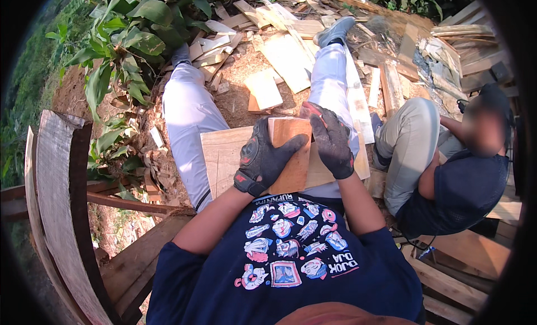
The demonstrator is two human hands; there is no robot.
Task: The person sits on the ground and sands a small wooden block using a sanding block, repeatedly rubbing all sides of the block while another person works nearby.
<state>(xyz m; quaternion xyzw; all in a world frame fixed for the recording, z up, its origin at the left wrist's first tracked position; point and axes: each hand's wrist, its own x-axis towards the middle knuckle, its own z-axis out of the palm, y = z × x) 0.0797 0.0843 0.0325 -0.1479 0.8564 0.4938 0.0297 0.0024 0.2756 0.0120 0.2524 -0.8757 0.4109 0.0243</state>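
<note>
Across my lap lies a wide pale wooden board (221, 157). A reddish-brown wooden block (293, 171) rests over it, with a lighter face at its far end. My left hand (262, 157), in a black glove with red marks, is closed round the block's left side, the thumb across its brown face. On the other side, my right hand (333, 143), gloved the same way, has its fingers bent against the block's far right corner. The undersides of both hands are hidden.
Offcuts and loose planks (285, 62) litter the sawdust-covered ground beyond my legs. A co-worker (458, 174) sits close on my right. Upright weathered boards (61, 202) stand at my left, below leafy plants (140, 39). More stacked timber (447, 280) lies at the lower right.
</note>
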